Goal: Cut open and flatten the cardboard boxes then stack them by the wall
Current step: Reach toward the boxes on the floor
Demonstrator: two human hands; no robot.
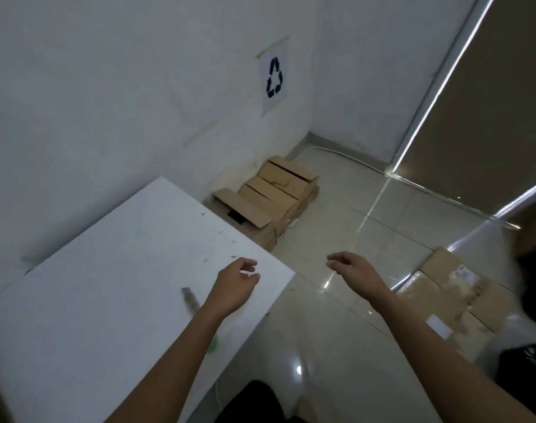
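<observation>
White walls (108,102) meet in a corner above a glossy tiled floor (352,203). One paper sign (274,77) with a black recycling mark is taped to the wall. Directly below it, one stack of flattened cardboard (269,199) lies on the floor against the wall. Its brown sheets are fanned unevenly, and how many there are cannot be counted.

One white surface (108,300) fills the lower left, its far corner near the stack. On it lies one small blurred tool (189,297), just beside the left forearm. One green object (213,343) shows at the forearm's edge, too blurred to identify.

Two bare arms reach forward. The left hand (237,283) hovers over the surface's right edge, fingers loosely curled and holding nothing. The right hand (352,267) hangs over the floor, fingers relaxed and slightly spread, also empty.

One taped cardboard box (462,294) with white labels sits on the floor at the right, well apart from the stack. Beside it, at the frame's right edge, is one black bag (529,361).
</observation>
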